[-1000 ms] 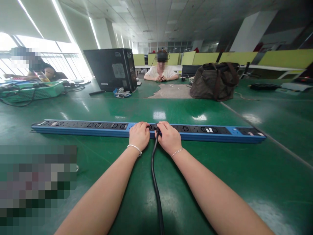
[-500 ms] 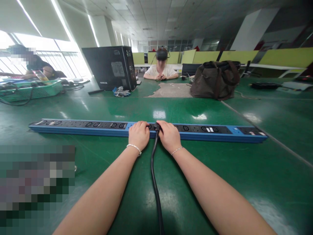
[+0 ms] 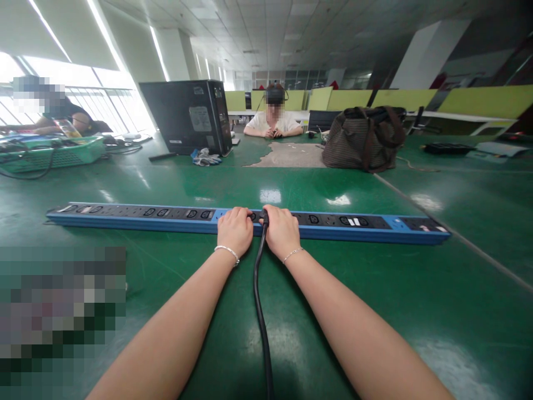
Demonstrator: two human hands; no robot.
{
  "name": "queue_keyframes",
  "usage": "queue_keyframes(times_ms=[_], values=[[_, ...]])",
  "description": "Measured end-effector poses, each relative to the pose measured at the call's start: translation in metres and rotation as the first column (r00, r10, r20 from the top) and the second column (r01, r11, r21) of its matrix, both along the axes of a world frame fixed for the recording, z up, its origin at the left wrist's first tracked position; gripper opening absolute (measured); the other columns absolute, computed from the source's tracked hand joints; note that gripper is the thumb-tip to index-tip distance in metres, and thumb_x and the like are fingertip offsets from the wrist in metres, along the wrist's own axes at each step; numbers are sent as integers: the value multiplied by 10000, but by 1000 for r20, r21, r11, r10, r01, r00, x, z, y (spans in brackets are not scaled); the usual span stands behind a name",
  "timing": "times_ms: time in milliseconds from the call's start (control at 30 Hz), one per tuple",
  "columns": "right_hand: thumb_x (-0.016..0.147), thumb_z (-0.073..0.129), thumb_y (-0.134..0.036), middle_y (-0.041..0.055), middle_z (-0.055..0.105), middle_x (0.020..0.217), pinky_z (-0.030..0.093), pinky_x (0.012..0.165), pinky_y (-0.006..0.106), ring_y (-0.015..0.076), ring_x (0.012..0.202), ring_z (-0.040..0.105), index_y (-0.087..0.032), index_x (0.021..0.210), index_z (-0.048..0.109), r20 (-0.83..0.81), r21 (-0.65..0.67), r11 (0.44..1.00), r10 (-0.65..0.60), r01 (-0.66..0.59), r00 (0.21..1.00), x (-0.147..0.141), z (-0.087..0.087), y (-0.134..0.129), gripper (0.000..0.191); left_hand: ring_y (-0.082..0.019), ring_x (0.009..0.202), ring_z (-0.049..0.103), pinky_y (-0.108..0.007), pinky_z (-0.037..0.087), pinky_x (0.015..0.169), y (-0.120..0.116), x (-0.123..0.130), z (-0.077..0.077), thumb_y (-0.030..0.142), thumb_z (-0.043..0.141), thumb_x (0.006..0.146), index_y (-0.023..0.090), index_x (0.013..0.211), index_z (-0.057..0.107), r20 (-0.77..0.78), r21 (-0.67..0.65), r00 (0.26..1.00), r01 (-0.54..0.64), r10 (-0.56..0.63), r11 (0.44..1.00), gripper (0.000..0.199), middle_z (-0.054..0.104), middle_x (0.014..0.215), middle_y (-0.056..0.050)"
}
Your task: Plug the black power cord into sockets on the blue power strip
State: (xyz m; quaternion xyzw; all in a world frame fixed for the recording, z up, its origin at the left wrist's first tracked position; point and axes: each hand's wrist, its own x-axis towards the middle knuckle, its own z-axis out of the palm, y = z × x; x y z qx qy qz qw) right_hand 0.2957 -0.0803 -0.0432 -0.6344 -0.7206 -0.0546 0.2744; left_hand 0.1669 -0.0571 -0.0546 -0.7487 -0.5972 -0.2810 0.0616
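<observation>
A long blue power strip (image 3: 137, 223) with black sockets lies across the green table in front of me. My left hand (image 3: 235, 229) wraps over its middle, fingers curled on the far edge. Just to the right, my right hand (image 3: 282, 232) is closed on a black plug (image 3: 265, 218) at the strip's top face. How deep the plug sits in a socket is hidden by my fingers. From the plug a thick black cable (image 3: 259, 300) runs down toward me between my forearms.
Beyond the strip stand a black computer case (image 3: 179, 118), a pair of gloves (image 3: 205, 158) and a brown bag (image 3: 362, 139). A green basket (image 3: 70, 155) with cables is at far left. One person (image 3: 273, 119) sits opposite, another (image 3: 62, 114) at left.
My right hand and the plug have shifted slightly left, closer to my left hand. The left hand keeps its hold on the strip.
</observation>
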Motion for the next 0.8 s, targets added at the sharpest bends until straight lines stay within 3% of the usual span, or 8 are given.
queue_keyframes(times_ms=[567,733,800], values=[[912,425,-310,68,643,1159,407,800,353,231,979,543,-197,1179,549,-34,43,999,-11,13,999,0,-6,4,315,-236,1010,554,-380,385,879,-2,3,1,219,356,868,217,1005,579,-41,6,999,-23,23,1000,261,640,1040,-59],[913,406,-241,114,640,1137,411,835,343,239,980,516,-135,1185,549,60,99,991,90,-95,994,4,-11,8,326,-244,1001,552,-387,384,868,-3,5,2,218,344,870,212,1008,576,-56,3,998,-27,27,1000,270,637,1031,-71],[910,402,-228,114,648,1099,419,841,342,234,963,521,-139,1177,553,-9,132,987,92,-90,996,3,-4,10,319,-246,992,553,-390,385,862,-4,5,2,219,333,875,209,1012,576,-68,5,997,-32,33,999,279,634,1032,-77]])
